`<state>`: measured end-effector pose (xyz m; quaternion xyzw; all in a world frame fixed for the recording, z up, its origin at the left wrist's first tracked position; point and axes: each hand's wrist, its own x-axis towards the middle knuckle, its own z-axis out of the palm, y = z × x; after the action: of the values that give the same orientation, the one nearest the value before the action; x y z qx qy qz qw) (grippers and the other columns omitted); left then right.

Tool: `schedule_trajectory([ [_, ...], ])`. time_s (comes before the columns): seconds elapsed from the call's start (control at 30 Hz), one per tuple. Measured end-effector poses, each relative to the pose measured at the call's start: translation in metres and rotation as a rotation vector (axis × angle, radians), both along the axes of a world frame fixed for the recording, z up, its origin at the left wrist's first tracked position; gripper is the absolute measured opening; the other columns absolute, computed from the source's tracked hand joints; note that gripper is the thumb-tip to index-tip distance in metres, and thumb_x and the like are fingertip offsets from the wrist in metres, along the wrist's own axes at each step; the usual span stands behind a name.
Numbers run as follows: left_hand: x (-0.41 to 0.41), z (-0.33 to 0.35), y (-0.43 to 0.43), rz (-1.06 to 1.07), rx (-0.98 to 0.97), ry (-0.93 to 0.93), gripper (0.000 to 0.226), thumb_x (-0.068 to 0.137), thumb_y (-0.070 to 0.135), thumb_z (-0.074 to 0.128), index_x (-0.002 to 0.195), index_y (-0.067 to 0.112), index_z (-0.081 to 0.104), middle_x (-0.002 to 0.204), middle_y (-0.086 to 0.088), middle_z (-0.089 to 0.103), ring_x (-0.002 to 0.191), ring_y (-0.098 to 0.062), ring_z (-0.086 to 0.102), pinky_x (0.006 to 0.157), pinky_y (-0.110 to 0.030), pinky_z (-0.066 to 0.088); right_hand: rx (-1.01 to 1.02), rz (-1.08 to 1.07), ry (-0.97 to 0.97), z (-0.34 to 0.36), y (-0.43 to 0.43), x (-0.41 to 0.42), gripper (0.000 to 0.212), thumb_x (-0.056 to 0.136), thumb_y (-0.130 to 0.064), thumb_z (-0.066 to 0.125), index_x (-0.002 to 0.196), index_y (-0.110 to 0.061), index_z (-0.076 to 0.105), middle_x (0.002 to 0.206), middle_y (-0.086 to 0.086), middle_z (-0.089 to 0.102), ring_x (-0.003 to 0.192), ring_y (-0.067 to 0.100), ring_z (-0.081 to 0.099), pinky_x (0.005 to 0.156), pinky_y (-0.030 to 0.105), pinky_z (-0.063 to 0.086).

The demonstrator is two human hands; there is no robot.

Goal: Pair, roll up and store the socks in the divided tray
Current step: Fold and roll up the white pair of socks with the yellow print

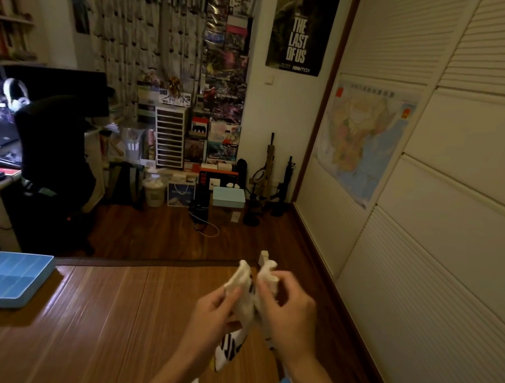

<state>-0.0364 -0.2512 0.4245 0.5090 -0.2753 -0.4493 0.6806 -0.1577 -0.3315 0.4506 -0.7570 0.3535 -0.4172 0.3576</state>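
Hanging limp above the near right of the bench (109,316): white striped socks (245,286). Pinching the sock tops, fingers curled: left hand (218,310), right hand (290,314). Judging as light, soft, floppy, and favouring a grip at the cuffs. Lying well apart, near left: divided tray (3,301).
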Motion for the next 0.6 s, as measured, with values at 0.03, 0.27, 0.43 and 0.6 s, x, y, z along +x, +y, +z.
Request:
schedule_trajectory([
  [0.03,-0.006,0.001,-0.002,-0.016,-0.003,0.0,0.039,0.093,0.038,0.054,0.121,0.016,0.07,0.11,-0.007,0.078,0.103,-0.025,0.075,0.077,-0.031,0.062,-0.012,0.076,0.024,-0.001,0.007,0.005,0.021,0.095,-0.04,0.063,0.11,-0.026,0.069,0.099,-0.015,0.067,0.088,-0.001,0.068,0.068,0.021,0.06],
  [0.27,-0.01,0.008,0.0,-0.058,-0.004,0.07,0.038,0.102,0.035,0.048,0.125,0.014,0.069,0.115,-0.013,0.076,0.107,-0.027,0.073,0.079,-0.033,0.06,0.008,0.131,0.007,0.001,0.004,0.002,0.027,0.094,-0.04,0.065,0.12,-0.03,0.067,0.113,-0.027,0.052,0.103,0.001,0.061,0.08,0.022,0.058],
  [0.43,-0.015,0.013,0.003,-0.09,-0.046,0.028,0.044,0.096,0.038,0.05,0.127,0.013,0.066,0.118,-0.01,0.075,0.112,-0.026,0.071,0.087,-0.035,0.06,0.05,0.081,-0.021,0.003,0.003,0.0,0.053,0.088,-0.039,0.074,0.136,-0.04,0.053,0.125,-0.028,0.045,0.117,-0.001,0.053,0.088,0.025,0.058],
  [0.6,-0.011,0.014,0.007,-0.109,-0.049,-0.017,0.04,0.097,0.037,0.049,0.127,0.019,0.067,0.118,-0.005,0.075,0.109,-0.023,0.072,0.085,-0.032,0.059,-0.015,0.066,-0.021,0.012,0.001,-0.007,0.044,0.082,-0.033,0.081,0.12,-0.039,0.061,0.122,-0.022,0.049,0.114,0.001,0.052,0.091,0.027,0.055],
])
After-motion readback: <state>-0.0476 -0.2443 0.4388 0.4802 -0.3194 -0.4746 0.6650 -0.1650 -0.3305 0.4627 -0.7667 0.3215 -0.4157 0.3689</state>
